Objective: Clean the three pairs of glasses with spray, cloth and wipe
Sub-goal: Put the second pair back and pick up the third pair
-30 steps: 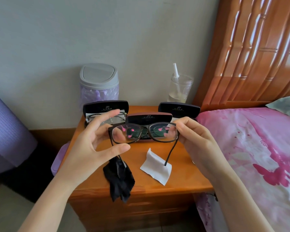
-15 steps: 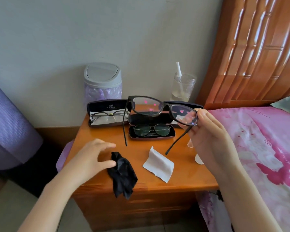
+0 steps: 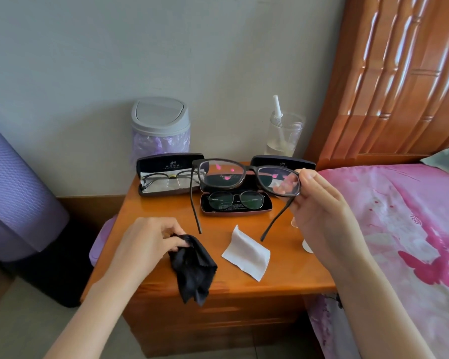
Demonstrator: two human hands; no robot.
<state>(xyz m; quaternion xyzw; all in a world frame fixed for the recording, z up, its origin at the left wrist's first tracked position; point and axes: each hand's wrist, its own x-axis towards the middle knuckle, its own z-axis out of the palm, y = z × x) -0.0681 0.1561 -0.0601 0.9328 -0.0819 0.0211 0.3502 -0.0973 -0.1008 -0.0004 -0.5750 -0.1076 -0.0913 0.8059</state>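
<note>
Probably fragile, the dark plastic-framed glasses (image 3: pixel 246 177) were pinched at one rim by the right hand (image 3: pixel 319 211), while the left hand (image 3: pixel 145 244) grasped the limp black cloth (image 3: pixel 195 270).

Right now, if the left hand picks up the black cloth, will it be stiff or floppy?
Probably floppy: the black cloth lies crumpled and droops over the nightstand edge. Likely light: the left hand pinches just its top end.
</note>
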